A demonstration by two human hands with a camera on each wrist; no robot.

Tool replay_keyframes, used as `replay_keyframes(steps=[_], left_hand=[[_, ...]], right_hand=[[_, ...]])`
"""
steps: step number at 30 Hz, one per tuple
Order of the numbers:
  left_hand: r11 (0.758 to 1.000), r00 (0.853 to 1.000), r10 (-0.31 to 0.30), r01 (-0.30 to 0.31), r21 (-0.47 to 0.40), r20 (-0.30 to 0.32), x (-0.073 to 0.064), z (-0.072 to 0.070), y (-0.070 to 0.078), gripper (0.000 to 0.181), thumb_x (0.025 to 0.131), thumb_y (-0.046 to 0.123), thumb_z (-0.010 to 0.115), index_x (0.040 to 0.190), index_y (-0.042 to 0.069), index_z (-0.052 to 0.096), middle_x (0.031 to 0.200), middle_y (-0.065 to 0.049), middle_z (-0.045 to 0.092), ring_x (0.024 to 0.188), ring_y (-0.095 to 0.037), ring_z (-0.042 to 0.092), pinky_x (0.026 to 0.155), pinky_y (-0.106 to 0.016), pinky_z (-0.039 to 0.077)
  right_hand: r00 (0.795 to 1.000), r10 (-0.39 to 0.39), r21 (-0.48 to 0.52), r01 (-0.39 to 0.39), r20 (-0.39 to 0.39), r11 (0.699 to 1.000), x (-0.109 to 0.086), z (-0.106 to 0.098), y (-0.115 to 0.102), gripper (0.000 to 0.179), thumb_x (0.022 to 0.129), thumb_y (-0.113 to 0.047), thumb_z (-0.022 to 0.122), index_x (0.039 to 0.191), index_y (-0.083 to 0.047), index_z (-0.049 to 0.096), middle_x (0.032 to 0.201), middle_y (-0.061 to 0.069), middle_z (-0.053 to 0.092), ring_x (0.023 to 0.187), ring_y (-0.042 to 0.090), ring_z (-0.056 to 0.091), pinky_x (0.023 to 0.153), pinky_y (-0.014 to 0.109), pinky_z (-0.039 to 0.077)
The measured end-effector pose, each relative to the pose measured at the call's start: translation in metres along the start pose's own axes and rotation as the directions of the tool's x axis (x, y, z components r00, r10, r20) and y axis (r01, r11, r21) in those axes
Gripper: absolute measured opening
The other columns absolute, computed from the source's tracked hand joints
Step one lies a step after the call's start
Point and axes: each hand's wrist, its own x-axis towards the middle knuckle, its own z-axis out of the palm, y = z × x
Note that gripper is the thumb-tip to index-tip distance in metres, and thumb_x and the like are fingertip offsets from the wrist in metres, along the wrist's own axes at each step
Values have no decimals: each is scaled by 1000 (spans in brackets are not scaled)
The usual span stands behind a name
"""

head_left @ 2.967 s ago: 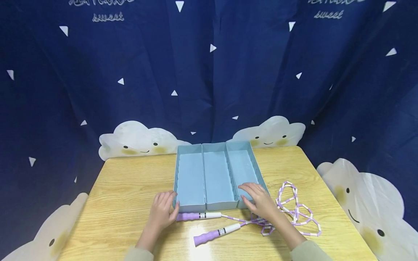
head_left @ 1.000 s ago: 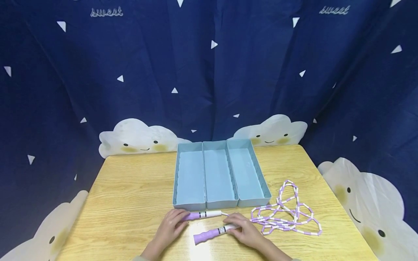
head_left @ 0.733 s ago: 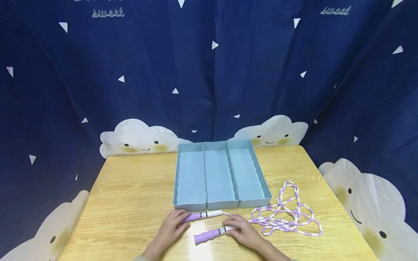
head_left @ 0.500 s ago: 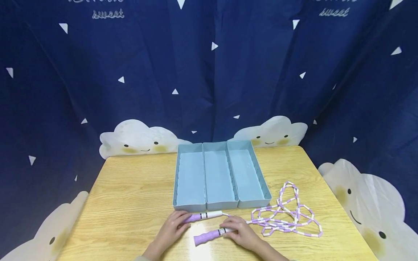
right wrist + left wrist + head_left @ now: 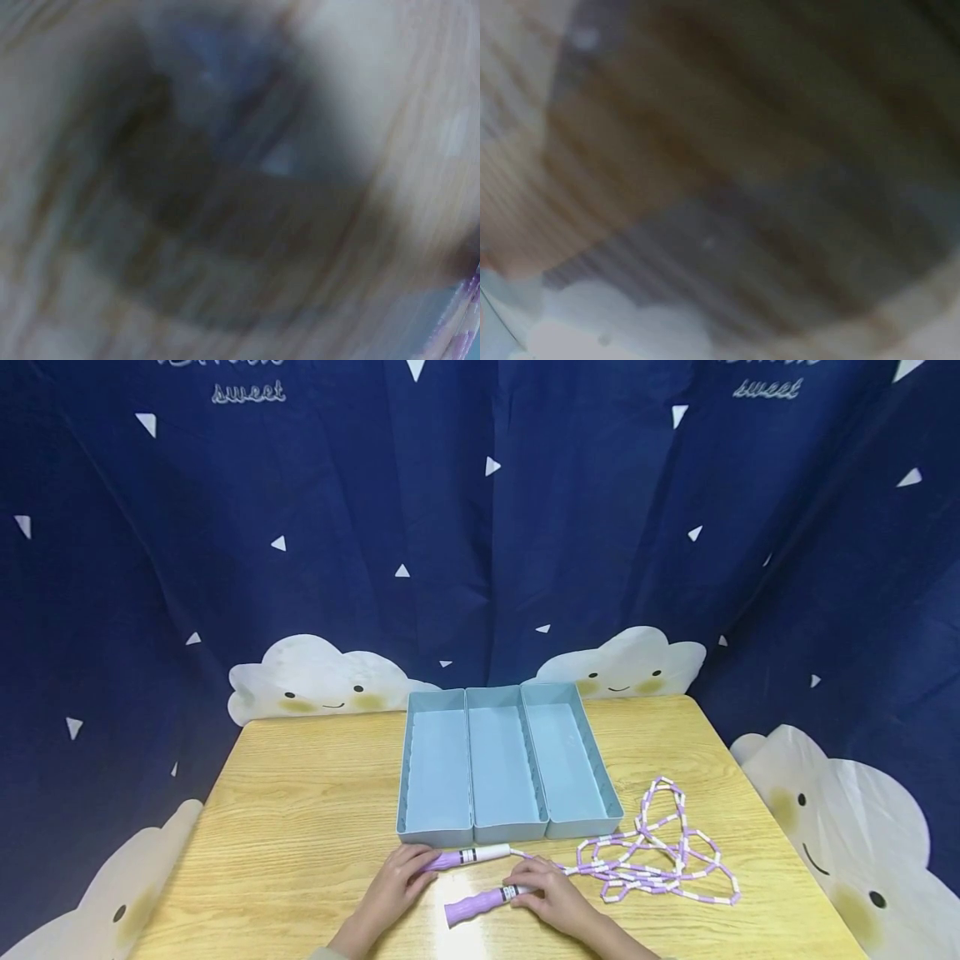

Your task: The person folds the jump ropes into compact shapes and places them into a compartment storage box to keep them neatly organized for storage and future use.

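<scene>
A jump rope with two purple-and-white handles lies on the table in the head view. My left hand (image 5: pixel 396 883) grips the purple end of the upper handle (image 5: pixel 487 852), fingers over it and thumb below. The white end of the lower handle (image 5: pixel 476 906) is pinched between the thumb and fingers of my right hand (image 5: pixel 553 895), which partly hides it. Off to the right, the beaded rope (image 5: pixel 682 852) lies in loose loops. Both wrist views are mostly blurred wood; purple and white beads (image 5: pixel 459 337) show in a corner of the right one.
Three light blue boxes (image 5: pixel 438 837) stand side by side just beyond the handles, with nothing inside. The wooden table (image 5: pixel 300 793) extends to both sides. Behind it hangs a dark blue curtain (image 5: pixel 337 527) with white clouds.
From the front ends of the outer boxes, both hands have come down to the handles, the left taking the upper one and the right the lower. Over the last half second they stay almost still.
</scene>
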Motion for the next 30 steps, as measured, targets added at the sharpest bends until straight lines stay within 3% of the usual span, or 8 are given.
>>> replay_keyframes(steps=[6,12,20,25,30], left_hand=[[1000,1000,-4,4,-16,-5,0,0,0,34,69,9,75,102,7,68,98,-1,63,91,-17,57,79,-33,49],[999,1000,-11,10,-45,-12,-1,0,1,35,69,7,75,103,6,67,98,-1,62,91,-17,56,78,-31,49],[990,996,-89,91,-107,23,1,-3,8,32,72,6,73,104,5,67,99,1,61,91,-14,55,79,-30,51],[980,992,-125,127,-153,23,4,-4,12,28,74,5,72,101,4,67,96,2,61,89,-14,56,77,-30,51],[954,985,-172,173,-244,26,8,-5,17,24,76,4,70,99,2,67,93,2,61,85,-13,59,76,-29,52]], right_hand=[[1000,-1,-18,1,-13,1000,-1,1,0,24,75,-18,71,98,-12,69,95,-8,61,93,10,56,85,41,47],[999,-8,-1,8,-40,1000,0,1,-2,24,75,-18,71,97,-10,69,94,-6,62,91,11,56,82,36,49],[993,-49,-33,45,-103,998,4,-2,-1,28,69,-15,75,96,-10,70,94,-6,63,91,7,56,81,23,48],[992,-56,-4,56,-113,998,8,-5,-3,27,71,-12,74,97,-8,69,95,-3,63,89,11,57,79,27,50],[990,-35,-15,34,-134,999,11,-9,-6,28,71,-11,74,98,-9,69,96,-4,62,90,13,57,80,30,49]])
